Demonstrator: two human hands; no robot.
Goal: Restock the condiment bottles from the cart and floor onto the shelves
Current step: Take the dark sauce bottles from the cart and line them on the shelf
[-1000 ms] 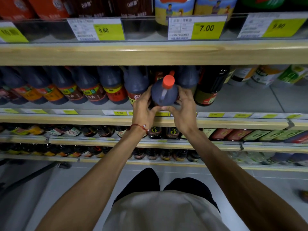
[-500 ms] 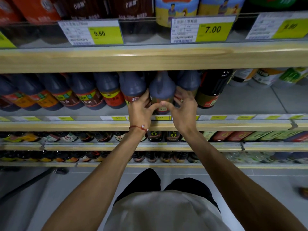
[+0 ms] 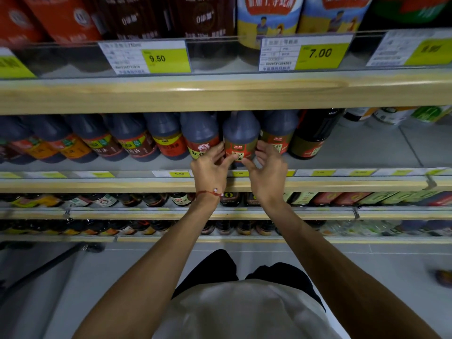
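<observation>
Head view: your left hand (image 3: 210,167) and right hand (image 3: 266,172) sit either side of one dark condiment bottle (image 3: 241,138) on the second shelf (image 3: 342,184). Bottle stands upright in the front row, just behind the shelf lip, between a neighbour with a yellow-red label (image 3: 201,139) on its left and another dark bottle (image 3: 278,135) on its right. It looks to touch both neighbours, but that can't be confirmed from this angle.

Left fingers (image 3: 220,149) are curled loosely, thumb tip on the lower red label. Right fingers (image 3: 265,149) are spread and half released, thumb close to the bottle's base. Neither hand wraps the bottle, so this is fingertip contact at most, not a full hold.

Red string bracelet (image 3: 210,192) on your left wrist. Price tags on the upper shelf rail read 9.50 (image 3: 157,58) and 7.00 (image 3: 320,53). More dark bottles (image 3: 97,140) fill the row to the left; shelf is bare to the far right. Lower shelves hold small bottles (image 3: 151,199), blurred. Small dark object on the floor (image 3: 442,277) at far right, too blurred to identify.
</observation>
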